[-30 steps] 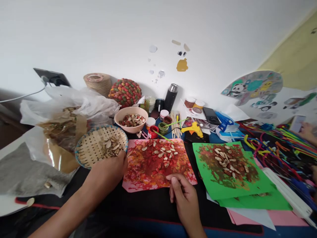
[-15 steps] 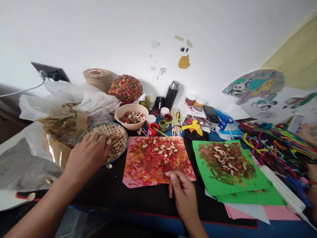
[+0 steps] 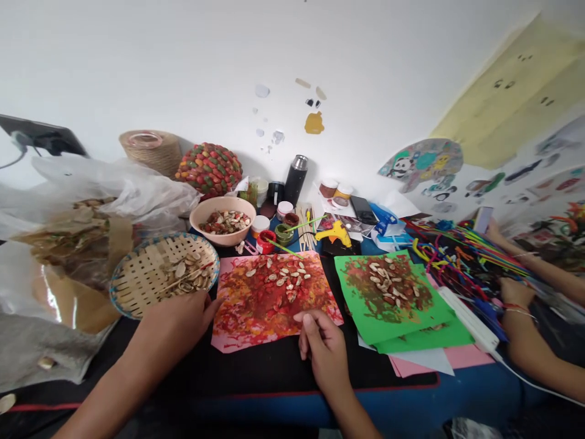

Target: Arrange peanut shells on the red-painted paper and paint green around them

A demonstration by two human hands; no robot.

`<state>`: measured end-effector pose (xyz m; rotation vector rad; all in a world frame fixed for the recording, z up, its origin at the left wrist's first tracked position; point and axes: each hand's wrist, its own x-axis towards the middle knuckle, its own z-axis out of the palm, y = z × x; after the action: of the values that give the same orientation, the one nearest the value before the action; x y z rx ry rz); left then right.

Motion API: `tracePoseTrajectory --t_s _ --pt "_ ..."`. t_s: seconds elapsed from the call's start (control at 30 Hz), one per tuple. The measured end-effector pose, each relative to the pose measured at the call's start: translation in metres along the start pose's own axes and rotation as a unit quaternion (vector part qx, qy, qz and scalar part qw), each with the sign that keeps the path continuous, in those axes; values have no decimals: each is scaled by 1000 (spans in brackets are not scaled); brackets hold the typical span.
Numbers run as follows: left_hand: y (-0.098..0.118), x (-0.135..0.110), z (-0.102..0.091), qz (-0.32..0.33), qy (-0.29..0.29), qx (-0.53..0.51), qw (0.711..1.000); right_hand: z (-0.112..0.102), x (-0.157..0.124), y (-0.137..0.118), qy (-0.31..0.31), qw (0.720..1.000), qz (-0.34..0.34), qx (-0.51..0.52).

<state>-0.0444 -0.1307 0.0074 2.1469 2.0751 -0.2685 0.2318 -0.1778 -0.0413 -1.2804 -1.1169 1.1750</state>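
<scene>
- By one round bamboo basket (image 3: 137,277), left hand (image 3: 176,323); grip hidden, cannot tell;
- over one paint-smeared pink sheet (image 3: 269,311), near edge, right hand (image 3: 322,344) half-curled, nothing visible held;
- between hands, bare black mat (image 3: 256,373).

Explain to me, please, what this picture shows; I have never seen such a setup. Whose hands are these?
There is no machine: these are a person's two bare hands. The camera sits on that person's head and looks forward and down.

On the table are a basket with shells, a bowl, paint jars, a glue gun, and painted pink and green sheets with shells on them.

The left hand is at the basket's near rim; whether it holds anything is hidden. The right hand, fingers curled, is at the pink sheet's near edge; nothing shows in it.
</scene>
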Motion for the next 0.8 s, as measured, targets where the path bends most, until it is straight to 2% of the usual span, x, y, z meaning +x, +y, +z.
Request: tracePoseTrajectory --t_s 0.17,0.3,0.57,0.7,0.8 --pt "7 5 6 -3 -12 -67 998 1 1 2 5 1000 -2 -3" --pt "10 5 13 -11 -14 -63 998 0 0 6 10 1000 -8 -3" --pt "1 10 14 12 -36 -83 996 0 1 12 6 1000 -21 -20" --pt "-3 13 16 26 -28 -115 993 -4 0 10 -24 997 -28 -63" --pt "-7 13 17 33 -23 -138 990 -13 -2 6 -49 985 -63 -151"
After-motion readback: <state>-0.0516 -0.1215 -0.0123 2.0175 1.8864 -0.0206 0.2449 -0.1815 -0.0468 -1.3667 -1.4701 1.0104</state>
